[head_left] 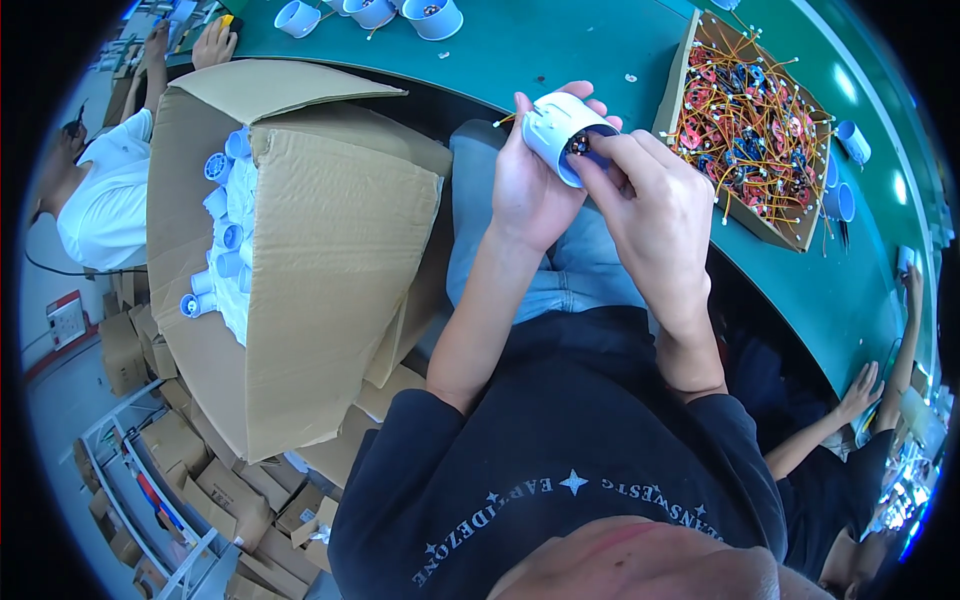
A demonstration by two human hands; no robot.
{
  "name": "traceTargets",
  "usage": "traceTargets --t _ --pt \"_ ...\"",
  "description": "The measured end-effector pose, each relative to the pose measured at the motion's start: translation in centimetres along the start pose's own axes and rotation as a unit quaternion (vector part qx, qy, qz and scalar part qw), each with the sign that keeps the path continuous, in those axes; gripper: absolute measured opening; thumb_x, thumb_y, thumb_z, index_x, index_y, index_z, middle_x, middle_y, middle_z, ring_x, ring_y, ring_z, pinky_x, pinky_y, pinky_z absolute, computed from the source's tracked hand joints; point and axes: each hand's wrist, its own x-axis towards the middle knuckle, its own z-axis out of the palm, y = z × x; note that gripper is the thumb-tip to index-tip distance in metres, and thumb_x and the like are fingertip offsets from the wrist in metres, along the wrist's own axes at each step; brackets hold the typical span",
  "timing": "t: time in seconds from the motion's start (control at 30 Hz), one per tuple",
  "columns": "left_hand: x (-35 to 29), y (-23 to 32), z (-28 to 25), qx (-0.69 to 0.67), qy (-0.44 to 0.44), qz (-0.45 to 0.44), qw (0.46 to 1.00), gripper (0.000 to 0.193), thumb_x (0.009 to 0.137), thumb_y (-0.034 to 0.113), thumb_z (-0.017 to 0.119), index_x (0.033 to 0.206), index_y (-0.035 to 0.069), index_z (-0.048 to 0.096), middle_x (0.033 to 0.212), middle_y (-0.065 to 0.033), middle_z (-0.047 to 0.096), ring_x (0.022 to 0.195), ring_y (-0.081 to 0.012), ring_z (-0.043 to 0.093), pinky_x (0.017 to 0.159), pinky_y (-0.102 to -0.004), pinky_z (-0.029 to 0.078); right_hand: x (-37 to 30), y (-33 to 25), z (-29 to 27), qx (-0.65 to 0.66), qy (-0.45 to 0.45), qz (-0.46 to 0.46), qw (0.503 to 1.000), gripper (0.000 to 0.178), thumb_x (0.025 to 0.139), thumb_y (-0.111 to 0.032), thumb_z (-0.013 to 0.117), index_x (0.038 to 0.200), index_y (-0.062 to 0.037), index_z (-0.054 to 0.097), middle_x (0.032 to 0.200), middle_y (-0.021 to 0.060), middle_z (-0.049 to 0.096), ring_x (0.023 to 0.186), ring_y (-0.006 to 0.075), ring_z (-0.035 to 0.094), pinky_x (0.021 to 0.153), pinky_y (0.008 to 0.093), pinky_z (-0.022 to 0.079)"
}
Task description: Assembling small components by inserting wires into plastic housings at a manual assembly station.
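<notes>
My left hand point(530, 205) is wrapped around a pale blue-white plastic cup-shaped housing point(550, 125), held tilted above my lap with its mouth toward my right hand. A short orange wire point(505, 120) sticks out on its left side. Inside the mouth sits a small dark part with copper-coloured spots point(578, 145). My right hand point(660, 200) has its thumb and fingers closed at the mouth, pinching at this part. The fingertips partly hide how they touch it.
A cardboard tray point(768, 228) of red and blue wired parts stands on the green table point(590, 45) at right. Several similar housings point(432, 18) stand at the far edge. A large open carton point(330, 270) with more housings is at my left. Co-workers' hands point(858, 392) rest nearby.
</notes>
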Motion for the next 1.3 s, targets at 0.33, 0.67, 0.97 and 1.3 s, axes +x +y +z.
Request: traceTargets --t 0.33,0.67,0.97,1.3 --pt "-0.1 1.1 0.9 0.131 0.057 -0.037 0.989 0.052 0.105 0.04 0.024 0.12 -0.001 0.052 0.111 -0.0156 0.061 0.107 -0.0253 0.058 0.096 -0.0393 0.046 0.4 0.7 -0.6 -0.007 -0.027 -0.057 0.998 0.016 0.075 -0.008 0.075 0.085 -0.0026 0.065 0.067 0.0087 0.057 0.057 0.0233 0.057 0.052 0.0339 0.044" --pt "0.3 1.3 -0.1 0.227 0.122 0.021 0.966 0.05 0.104 0.036 0.026 0.118 -0.002 0.054 0.108 -0.0148 0.063 0.101 -0.0257 0.061 0.088 -0.0387 0.05 0.1 1.2 -0.3 -0.023 -0.06 -0.055 0.996 0.025 0.073 -0.01 0.078 0.095 -0.0054 0.067 0.072 0.0073 0.059 0.062 0.0221 0.059 0.055 0.0328 0.046" --pt "-1.3 1.3 3.2 0.131 0.072 -0.037 0.988 0.058 0.102 0.045 0.026 0.118 -0.002 0.056 0.103 -0.0163 0.065 0.099 -0.0253 0.064 0.082 -0.0407 0.055 -0.1 1.1 -0.5 0.036 -0.015 -0.103 0.994 0.062 0.065 -0.009 0.082 0.123 -0.0063 0.058 0.115 0.015 0.059 0.093 0.0291 0.062 0.079 0.0343 0.053" --pt "-6.7 0.0 5.8 0.679 0.106 0.168 0.706 0.049 0.091 0.039 0.065 0.115 -0.002 0.056 0.104 -0.0127 0.066 0.092 -0.0189 0.066 0.077 -0.0317 0.054 -2.4 -0.3 -1.5 0.173 -0.042 -0.081 0.981 0.062 0.069 -0.005 0.079 0.127 -0.0048 0.056 0.119 0.0152 0.06 0.104 0.0291 0.062 0.085 0.0354 0.053"
